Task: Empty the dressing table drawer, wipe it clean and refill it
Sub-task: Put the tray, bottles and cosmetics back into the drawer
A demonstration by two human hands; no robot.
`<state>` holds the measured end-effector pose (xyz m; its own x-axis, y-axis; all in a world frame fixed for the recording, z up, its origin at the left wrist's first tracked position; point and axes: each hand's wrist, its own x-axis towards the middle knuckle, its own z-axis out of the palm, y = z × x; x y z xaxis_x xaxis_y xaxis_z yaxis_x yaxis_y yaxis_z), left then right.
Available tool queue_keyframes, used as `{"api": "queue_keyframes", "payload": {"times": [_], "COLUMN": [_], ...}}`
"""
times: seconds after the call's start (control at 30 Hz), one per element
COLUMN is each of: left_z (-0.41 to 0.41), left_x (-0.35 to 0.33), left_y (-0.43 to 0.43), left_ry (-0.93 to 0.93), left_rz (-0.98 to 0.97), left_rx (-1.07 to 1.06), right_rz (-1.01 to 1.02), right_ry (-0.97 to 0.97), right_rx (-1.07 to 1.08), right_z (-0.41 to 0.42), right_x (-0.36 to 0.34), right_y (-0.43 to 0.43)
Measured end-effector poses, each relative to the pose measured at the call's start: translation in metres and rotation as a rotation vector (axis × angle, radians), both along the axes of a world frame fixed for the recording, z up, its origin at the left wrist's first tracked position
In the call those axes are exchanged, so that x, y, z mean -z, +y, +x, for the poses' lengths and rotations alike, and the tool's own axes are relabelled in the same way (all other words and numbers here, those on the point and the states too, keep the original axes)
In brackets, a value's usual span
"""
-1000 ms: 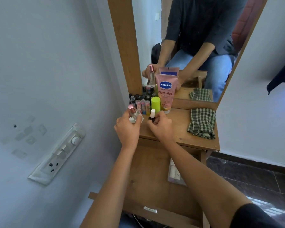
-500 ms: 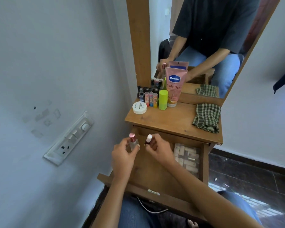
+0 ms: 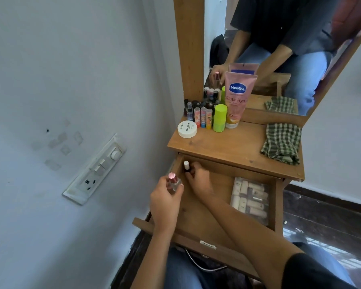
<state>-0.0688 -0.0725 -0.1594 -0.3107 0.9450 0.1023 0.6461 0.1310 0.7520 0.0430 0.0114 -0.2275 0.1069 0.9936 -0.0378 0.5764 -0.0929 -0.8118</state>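
Note:
The wooden drawer (image 3: 221, 217) of the dressing table is pulled open below the tabletop (image 3: 227, 144). My left hand (image 3: 165, 203) holds a small clear bottle with a pink cap (image 3: 172, 180) above the drawer's left wall. My right hand (image 3: 198, 180) grips a small dark bottle with a white cap (image 3: 186, 165) down in the drawer's back left corner. A clear pouch of pale tubes (image 3: 250, 200) lies in the right part of the drawer.
On the tabletop stand a pink Vaseline tube (image 3: 237, 101), a lime green container (image 3: 219, 120), several small bottles (image 3: 202, 116) and a white round tub (image 3: 187, 129). A green checked cloth (image 3: 281, 142) lies at the right. A mirror (image 3: 269, 49) rises behind. A switch panel (image 3: 96, 170) is on the left wall.
Both hands came down from the tabletop with their small bottles to the open drawer. My right hand has now lowered its white-capped bottle into the back left corner.

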Motion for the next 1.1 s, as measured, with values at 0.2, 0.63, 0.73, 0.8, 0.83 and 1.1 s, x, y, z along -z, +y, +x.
{"api": "queue_keyframes", "payload": {"times": [0.2,0.63,0.73,0.8,0.83,1.1], "left_z": [-0.001,-0.001,-0.001,0.001,0.000,-0.031], "left_x": [0.004,0.001,0.000,-0.001,-0.001,-0.005], "left_y": [0.001,-0.001,-0.002,-0.004,-0.004,-0.005], "left_ry": [-0.017,-0.045,-0.031,-0.014,-0.006,-0.142], "left_rz": [-0.026,-0.033,-0.041,-0.064,-0.079,-0.122], "left_rx": [-0.011,-0.028,-0.014,0.016,0.038,0.190], "right_rz": [-0.021,0.144,0.117,0.122,0.123,0.019], "right_ry": [0.022,0.110,0.065,0.025,0.032,-0.024], "right_rx": [0.110,-0.208,-0.471,-0.507,-0.478,-0.413], "right_z": [-0.013,0.018,0.019,0.015,0.013,0.005], "right_x": [0.002,-0.010,-0.017,-0.019,-0.021,-0.007], "right_y": [0.008,-0.036,-0.055,-0.059,-0.059,-0.072]}}
